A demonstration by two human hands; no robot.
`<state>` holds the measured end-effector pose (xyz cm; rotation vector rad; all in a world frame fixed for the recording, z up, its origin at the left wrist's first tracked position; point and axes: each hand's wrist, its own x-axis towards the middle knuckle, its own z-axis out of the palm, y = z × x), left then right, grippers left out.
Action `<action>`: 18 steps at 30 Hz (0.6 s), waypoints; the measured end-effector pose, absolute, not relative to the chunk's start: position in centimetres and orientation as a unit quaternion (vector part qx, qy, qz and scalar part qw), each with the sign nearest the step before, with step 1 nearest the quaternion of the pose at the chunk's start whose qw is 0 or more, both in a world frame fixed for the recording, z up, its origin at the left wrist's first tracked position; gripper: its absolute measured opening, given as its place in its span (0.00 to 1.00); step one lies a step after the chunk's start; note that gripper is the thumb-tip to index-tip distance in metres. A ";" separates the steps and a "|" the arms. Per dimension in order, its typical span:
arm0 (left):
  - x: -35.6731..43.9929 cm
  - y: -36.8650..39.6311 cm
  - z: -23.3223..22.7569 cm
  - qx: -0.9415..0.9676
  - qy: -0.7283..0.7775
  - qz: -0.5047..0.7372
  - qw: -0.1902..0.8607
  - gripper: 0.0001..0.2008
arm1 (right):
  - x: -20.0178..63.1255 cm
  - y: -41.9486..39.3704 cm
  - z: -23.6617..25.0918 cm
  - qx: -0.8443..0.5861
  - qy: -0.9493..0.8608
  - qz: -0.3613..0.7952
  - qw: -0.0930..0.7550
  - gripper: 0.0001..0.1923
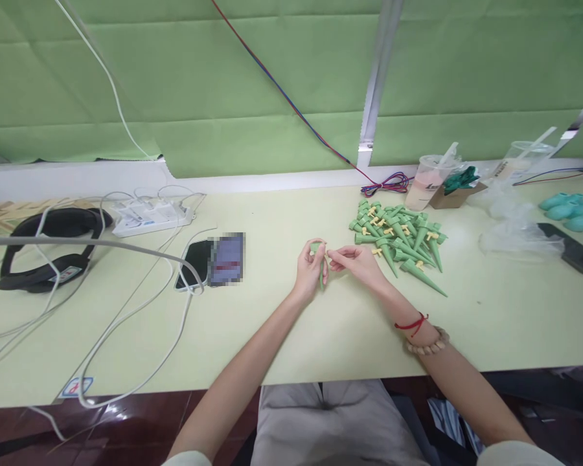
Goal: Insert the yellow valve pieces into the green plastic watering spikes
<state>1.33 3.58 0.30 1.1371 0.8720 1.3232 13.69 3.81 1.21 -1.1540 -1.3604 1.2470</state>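
Green spike is pinched upright in my left hand above the table; my right hand fingertips seem closed on its yellow cap, which could slip sideways.

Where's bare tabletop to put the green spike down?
Free: the near edge between the phone and the right hand, and the near right below the spike pile. Crowded: cables on the left, cups and bags at far right.

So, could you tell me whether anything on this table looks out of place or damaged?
Nothing looks damaged or spilled. The green spikes lie in a loose heap, and white cables sprawl across the table. The hands, left and right, hold one green spike.
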 end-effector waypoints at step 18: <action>0.6 3.0 1.2 0.509 0.352 0.508 0.599 0.16 | 14.9 3.8 0.9 -0.382 -0.775 0.275 0.422 0.07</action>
